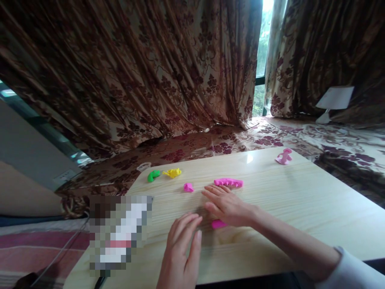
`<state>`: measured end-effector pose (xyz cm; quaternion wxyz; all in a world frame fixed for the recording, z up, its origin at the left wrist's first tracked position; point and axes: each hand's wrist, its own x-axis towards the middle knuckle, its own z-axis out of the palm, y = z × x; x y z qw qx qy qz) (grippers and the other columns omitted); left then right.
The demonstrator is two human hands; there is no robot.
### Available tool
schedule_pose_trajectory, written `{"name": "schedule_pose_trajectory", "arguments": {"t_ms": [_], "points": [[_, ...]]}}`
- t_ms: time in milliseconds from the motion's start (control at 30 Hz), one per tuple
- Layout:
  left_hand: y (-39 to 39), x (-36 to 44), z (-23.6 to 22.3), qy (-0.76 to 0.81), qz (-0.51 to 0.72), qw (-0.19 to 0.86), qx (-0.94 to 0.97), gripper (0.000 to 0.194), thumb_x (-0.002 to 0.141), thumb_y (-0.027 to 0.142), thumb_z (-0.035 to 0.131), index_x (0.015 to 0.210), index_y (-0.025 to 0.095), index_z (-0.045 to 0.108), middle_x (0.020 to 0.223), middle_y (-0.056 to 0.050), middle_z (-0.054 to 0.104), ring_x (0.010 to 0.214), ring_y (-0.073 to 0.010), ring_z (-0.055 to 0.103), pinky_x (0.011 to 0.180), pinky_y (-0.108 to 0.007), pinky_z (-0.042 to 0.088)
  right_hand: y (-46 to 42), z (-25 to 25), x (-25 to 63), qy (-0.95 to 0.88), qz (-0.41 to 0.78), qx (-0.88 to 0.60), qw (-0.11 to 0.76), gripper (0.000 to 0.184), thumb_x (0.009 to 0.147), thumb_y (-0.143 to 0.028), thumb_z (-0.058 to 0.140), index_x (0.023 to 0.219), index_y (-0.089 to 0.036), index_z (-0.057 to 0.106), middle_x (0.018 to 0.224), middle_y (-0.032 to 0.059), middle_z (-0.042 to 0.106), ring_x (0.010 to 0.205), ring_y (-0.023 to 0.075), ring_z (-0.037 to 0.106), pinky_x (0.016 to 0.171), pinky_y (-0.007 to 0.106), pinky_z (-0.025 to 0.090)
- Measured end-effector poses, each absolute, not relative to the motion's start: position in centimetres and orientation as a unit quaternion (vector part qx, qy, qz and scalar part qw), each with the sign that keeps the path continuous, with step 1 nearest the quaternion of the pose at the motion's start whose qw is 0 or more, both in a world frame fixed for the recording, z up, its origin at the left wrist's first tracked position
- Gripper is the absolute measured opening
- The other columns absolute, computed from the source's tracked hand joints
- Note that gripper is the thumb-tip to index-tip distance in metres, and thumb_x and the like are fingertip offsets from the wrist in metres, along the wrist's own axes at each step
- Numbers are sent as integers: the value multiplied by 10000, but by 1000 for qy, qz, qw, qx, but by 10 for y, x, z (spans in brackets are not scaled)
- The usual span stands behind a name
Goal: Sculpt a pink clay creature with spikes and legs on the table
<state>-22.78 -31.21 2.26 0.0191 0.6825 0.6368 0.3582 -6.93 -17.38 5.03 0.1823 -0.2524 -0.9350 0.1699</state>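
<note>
- My right hand (229, 206): fingers extended, partly hiding a pink clay piece (218, 224), lower centre.
- My left hand (182, 247): fingers loosely parted; wrist cut off, bottom edge.
- Pixelated object (122, 235), lower left: unidentifiable.

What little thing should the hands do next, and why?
I'd maybe lift the right hand a little and move it aside. It hides part of the smooth pink piece on the table, so its whole shape can't be seen. The left hand is near, with nothing showing in it, so it could probably wait there.
</note>
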Motion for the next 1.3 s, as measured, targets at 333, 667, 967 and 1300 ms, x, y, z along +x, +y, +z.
{"name": "schedule_pose_trajectory", "arguments": {"t_ms": [333,667,967,1300], "points": [[-266,-203,25,632,270,46,725,250,844,171,498,1072,219,588,1058,-70,603,1019,-245,532,976,-501,375,-199,32,-16,-872,237,-334,267,320,863,-130,480,1154,-198,593,1112,70,636,1007,186,591,886,313,471],[-277,-188,22,599,336,72,723,86,809,156,558,837,230,595,838,-16,635,930,-212,566,1023,-493,294,-226,35,-17,-888,204,-352,215,279,858,-132,521,1078,-272,621,894,7,653,855,186,582,771,331,473],[-288,-187,21,609,349,111,703,125,832,169,520,873,235,617,861,-28,638,892,-201,575,999,-473,350,-254,25,-17,-930,25,-298,212,577,837,-139,436,1403,-158,327,1420,103,406,1288,245,399,1031,459,371],[-330,-240,23,661,436,11,611,213,865,206,481,1051,250,576,1108,-38,609,1083,-202,542,1011,-402,380,-278,-4,-24,-939,-70,-273,194,588,864,-298,461,1403,-104,328,1400,118,414,1273,272,416,1032,455,351]]}}
